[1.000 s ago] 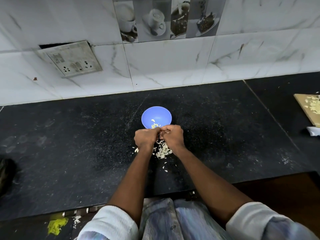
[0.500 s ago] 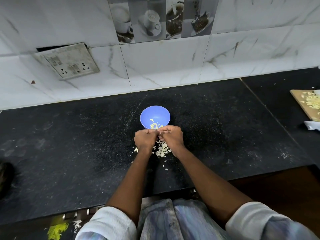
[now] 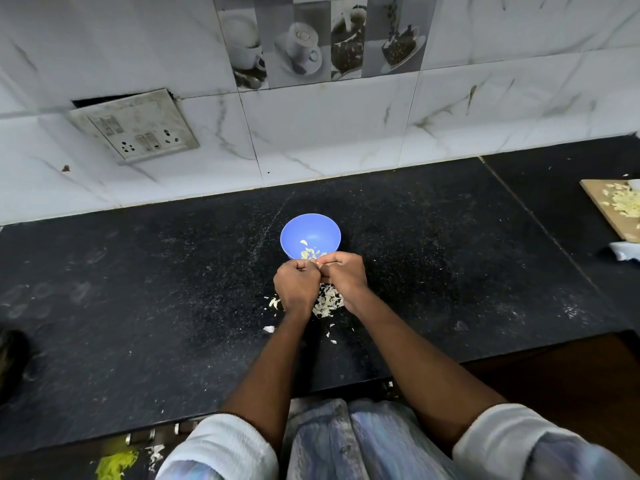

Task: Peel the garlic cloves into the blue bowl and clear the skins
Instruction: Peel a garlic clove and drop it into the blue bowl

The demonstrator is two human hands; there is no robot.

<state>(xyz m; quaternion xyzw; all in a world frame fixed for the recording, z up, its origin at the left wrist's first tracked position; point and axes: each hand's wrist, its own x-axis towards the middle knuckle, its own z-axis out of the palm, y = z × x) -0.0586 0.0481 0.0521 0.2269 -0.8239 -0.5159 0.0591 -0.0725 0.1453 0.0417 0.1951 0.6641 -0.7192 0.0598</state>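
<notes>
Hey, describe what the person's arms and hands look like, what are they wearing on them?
Both hands, the left hand and the right hand, are bare: no gloves, and no rings, watch or bracelets that I can make out. The forearms are bare too. Pale, whitish sleeves are pushed up to about the elbows, the left sleeve and the right sleeve, each ending in a thick bunched cuff.

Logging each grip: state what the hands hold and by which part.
Both hands, left hand and right hand, pinch something small at their fingertips by the bowl; it is too hidden to identify.
</notes>
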